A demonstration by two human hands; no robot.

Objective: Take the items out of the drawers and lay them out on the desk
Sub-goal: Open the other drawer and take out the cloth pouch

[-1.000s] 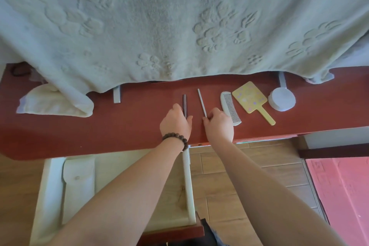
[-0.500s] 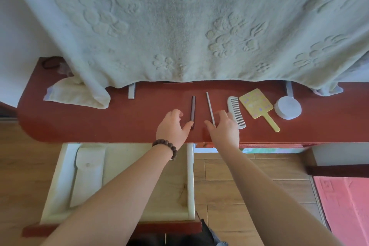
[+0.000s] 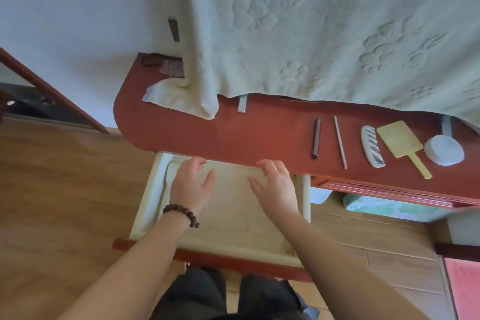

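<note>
Head | left hand (image 3: 191,186), right hand (image 3: 276,186) over open drawer (image 3: 306,195) | both grips released, holding nothing

The surface (image 3: 233,138) lies bare between the towel (image 3: 181,101) at 10 o'clock and the dark stick (image 3: 316,138) at 2 o'clock. The hanging blanket (image 3: 324,34) crowds its far edge. The open drawer (image 3: 233,213) has bare floor between both hands.

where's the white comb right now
In the head view, the white comb lies on the desk's right part, between the thin light stick and the yellow hand mirror.
</note>
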